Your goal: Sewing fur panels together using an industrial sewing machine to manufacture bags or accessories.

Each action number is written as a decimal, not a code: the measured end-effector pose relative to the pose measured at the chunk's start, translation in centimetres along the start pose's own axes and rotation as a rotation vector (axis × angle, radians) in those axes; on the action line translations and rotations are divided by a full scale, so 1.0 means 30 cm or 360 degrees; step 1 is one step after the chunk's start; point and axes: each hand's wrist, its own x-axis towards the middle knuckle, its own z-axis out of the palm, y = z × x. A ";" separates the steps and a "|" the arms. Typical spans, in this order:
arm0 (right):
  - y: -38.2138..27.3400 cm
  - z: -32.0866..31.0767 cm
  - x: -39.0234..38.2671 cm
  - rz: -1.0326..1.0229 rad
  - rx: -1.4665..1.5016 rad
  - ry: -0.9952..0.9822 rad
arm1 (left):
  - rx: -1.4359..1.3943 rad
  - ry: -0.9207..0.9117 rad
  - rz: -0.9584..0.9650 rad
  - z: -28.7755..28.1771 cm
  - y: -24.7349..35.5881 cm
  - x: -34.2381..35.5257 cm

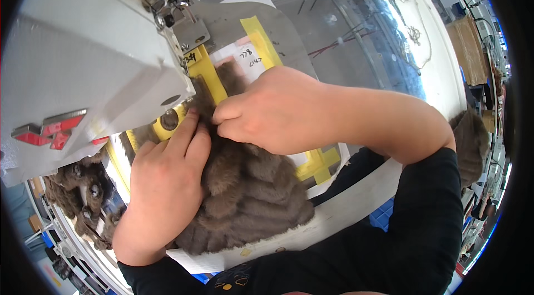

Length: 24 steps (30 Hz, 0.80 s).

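A brown fur piece [253, 184] with ridged bands of pile lies on the sewing machine bed and drapes toward me. My right hand [278, 108] comes across from the right, fingers curled closed, pinching the fur's upper part just right of the needle area. My left hand [167, 184] lies on the fur's left side, index and middle fingers stretched toward the needle area and pressing down. The white sewing machine head [94, 72] reaches over from the left; its lower end hides the stitching point. Yellow guide strips [208, 78] run beside the fur.
More brown fur pieces [83, 195] lie at the lower left beside the machine. Yellow tape [258, 39] and handwritten paper [239, 58] sit on the bed. A clear glossy sheet [356, 28] covers the table beyond. Another fur piece [471, 145] rests at the far right.
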 end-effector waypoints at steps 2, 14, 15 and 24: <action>0.004 0.005 -0.001 -0.0015 -0.0047 -0.0016 | 0.0006 -0.0004 0.0005 -0.002 -0.003 -0.004; 0.030 0.028 -0.019 -0.0260 -0.0259 0.0227 | -0.0100 -0.0013 -0.0032 -0.039 0.005 -0.050; 0.032 0.026 -0.021 -0.0275 -0.0263 0.0242 | -0.0096 -0.0015 -0.0035 -0.043 0.004 -0.055; 0.017 -0.022 -0.019 -0.0134 -0.0232 0.0404 | -0.0488 0.0008 0.0240 -0.007 0.000 -0.038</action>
